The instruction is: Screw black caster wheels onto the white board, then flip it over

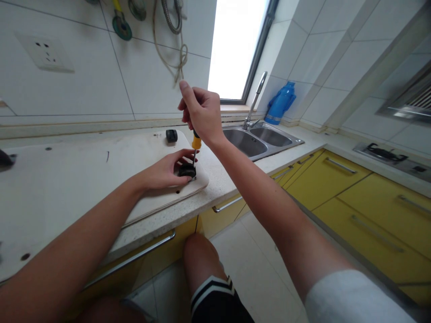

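Note:
My right hand (201,113) grips a screwdriver with a yellow and black handle (196,142), held upright, its tip pointing down into a small black caster wheel (187,170). My left hand (166,171) rests on a white board (84,175) and holds that caster between thumb and fingers near the board's right corner. A second black caster (171,135) sits at the board's far edge, apart from both hands.
The board lies on a speckled counter (222,179) above yellow cabinets (353,197). A steel double sink (259,139) with a tap is to the right, with a blue jug (280,103) behind it. A gas hob (387,154) is far right. My knee (198,251) is below the counter edge.

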Motion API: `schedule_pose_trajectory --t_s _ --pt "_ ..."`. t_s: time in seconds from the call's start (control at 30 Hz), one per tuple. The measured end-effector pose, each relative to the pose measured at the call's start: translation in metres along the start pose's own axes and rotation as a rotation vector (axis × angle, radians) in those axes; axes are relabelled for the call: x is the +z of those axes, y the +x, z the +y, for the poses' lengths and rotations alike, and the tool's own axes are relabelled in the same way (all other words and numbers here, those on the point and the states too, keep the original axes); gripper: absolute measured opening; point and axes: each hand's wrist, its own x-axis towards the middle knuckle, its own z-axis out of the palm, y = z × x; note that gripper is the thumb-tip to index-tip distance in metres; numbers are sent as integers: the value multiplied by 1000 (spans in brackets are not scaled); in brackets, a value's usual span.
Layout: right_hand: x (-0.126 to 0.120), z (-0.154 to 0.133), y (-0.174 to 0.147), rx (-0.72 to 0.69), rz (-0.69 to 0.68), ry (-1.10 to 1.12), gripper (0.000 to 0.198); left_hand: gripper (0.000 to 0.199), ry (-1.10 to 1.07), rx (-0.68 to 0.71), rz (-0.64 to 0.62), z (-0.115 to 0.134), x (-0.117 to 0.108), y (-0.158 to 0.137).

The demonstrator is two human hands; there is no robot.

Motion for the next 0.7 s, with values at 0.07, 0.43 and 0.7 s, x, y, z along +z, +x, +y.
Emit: schedule_pose_trajectory --t_s 0.07,0.43,0.7 --pt "2 0 0 -2 -3 21 70 79 -2 -3 -3 1 0 0" --pt "1 1 0 -15 21 23 70 81 12 12 9 3 0 0" --pt "-3 3 -1 -15 45 20 72 80 10 8 21 4 1 1"
